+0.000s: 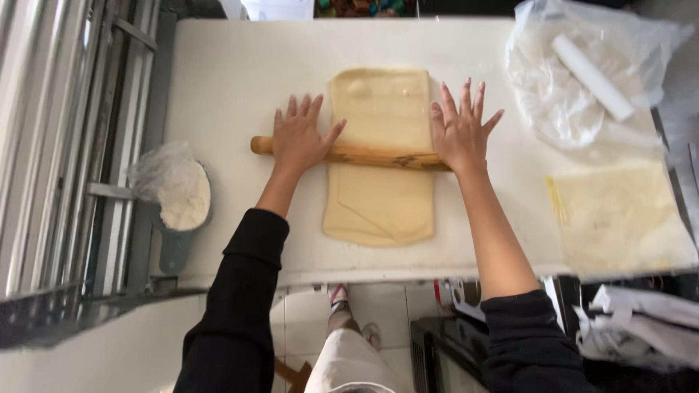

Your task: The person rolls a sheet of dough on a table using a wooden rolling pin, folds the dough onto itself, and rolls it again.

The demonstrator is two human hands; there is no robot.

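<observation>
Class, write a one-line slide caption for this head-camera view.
Left hand and right hand press a wooden rolling pin across a folded dough slab.

Centre of frame: pale folded dough slab (379, 156) on white worktop (233, 80). Wooden rolling pin (364, 155) lies across it; left hand (299, 138) and right hand (460, 131) pressed flat on it, fingers spread. Lower left: flour scoop (178, 200). Upper right: crumpled plastic wrap (582, 73).

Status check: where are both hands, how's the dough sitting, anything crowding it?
Left hand and right hand flat, fingers spread, on the rolling pin. Pin lies across the folded dough slab on the white table. Flour scoop and plastic bag well clear.
</observation>
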